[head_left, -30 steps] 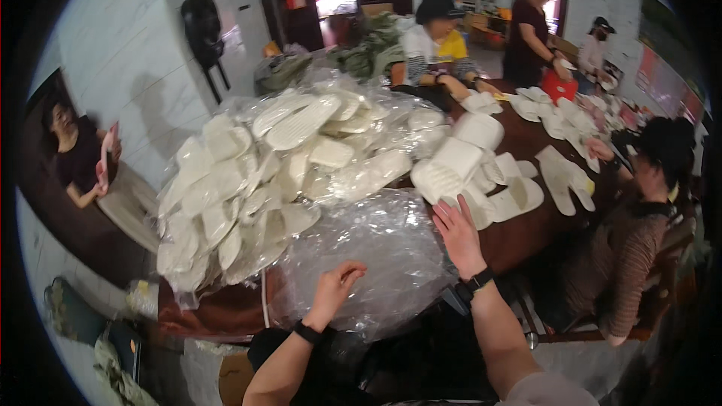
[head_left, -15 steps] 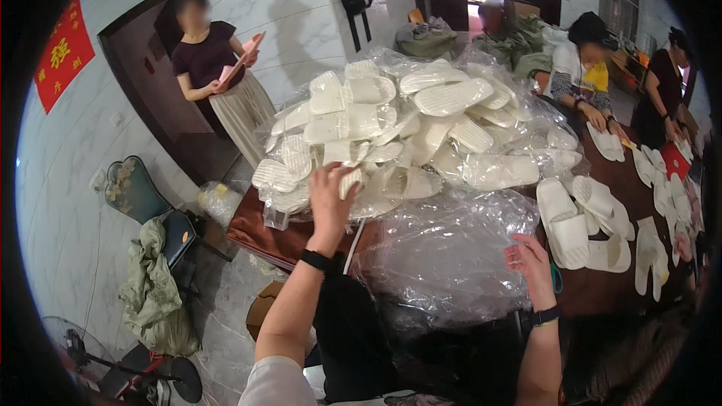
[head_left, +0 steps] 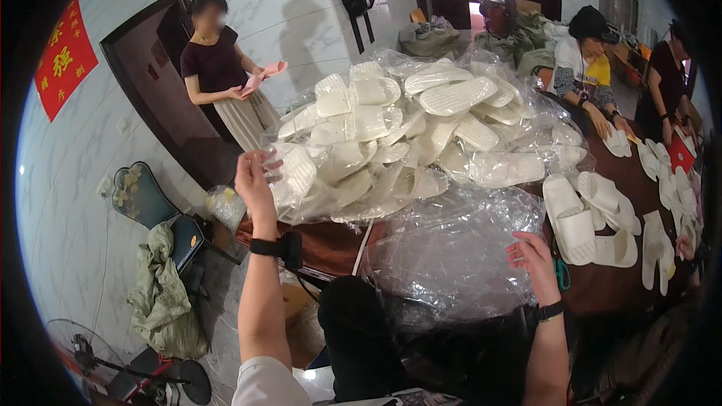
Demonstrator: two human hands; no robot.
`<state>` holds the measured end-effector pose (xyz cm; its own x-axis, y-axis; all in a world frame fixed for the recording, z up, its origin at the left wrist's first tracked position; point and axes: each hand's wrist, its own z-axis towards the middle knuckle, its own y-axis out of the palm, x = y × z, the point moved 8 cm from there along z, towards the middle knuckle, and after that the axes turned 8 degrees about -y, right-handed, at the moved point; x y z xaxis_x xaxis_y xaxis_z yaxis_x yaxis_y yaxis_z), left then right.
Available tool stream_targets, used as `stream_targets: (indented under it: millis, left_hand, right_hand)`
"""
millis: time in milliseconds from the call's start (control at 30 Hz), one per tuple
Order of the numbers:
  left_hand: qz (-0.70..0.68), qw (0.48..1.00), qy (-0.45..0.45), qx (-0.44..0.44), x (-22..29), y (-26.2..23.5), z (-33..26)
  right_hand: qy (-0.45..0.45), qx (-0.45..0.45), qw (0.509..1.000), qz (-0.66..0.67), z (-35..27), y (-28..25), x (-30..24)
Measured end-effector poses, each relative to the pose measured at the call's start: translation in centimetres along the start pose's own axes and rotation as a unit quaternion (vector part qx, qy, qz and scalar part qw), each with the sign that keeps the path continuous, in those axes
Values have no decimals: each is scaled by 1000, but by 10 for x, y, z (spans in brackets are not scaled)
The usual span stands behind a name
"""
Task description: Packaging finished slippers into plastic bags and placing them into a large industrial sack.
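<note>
A heap of white slippers (head_left: 455,98), many in clear plastic bags, covers the far part of the table. At the heap's left edge, my left hand (head_left: 256,177) has its fingers apart and bent, close beside a bagged white slipper (head_left: 297,171); whether the fingertips touch its bag cannot be made out. My right hand (head_left: 532,259) is open and holds nothing, over the right edge of a crumpled clear plastic sheet (head_left: 451,256). Green scissor handles (head_left: 562,274) show just right of it, beside a pair of unbagged white slippers (head_left: 571,222).
Across the brown table (head_left: 602,286), two people handle slippers at the right. Another person (head_left: 218,68) stands behind the heap at left, holding pink slippers (head_left: 263,75). A chair (head_left: 158,207), a green sack (head_left: 162,286) and a fan (head_left: 83,353) stand on the left.
My left hand has moved left, from the front of the heap to its left edge. My right hand has barely moved. The standing person has lowered the pink slippers.
</note>
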<state>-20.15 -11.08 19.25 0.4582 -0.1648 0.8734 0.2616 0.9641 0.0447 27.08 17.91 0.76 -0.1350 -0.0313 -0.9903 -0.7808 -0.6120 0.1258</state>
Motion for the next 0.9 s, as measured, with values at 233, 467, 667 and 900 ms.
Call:
stream_targets:
  millis: [233, 467, 667, 900]
  left_hand:
    - [-249, 949, -73, -178, 116, 79, -62]
    - [-447, 792, -197, -367, 125, 182, -174]
    - [-294, 839, -166, -427, 102, 203, -224]
    - [-295, 807, -415, -300, 44, 192, -201]
  right_hand:
    - [1, -150, 984, 95, -8, 38, 3]
    - [3, -111, 974, 200, -18, 72, 28]
    - [-68, -7, 929, 363, -6, 18, 13]
    - [-212, 122, 923, 296, -14, -27, -40]
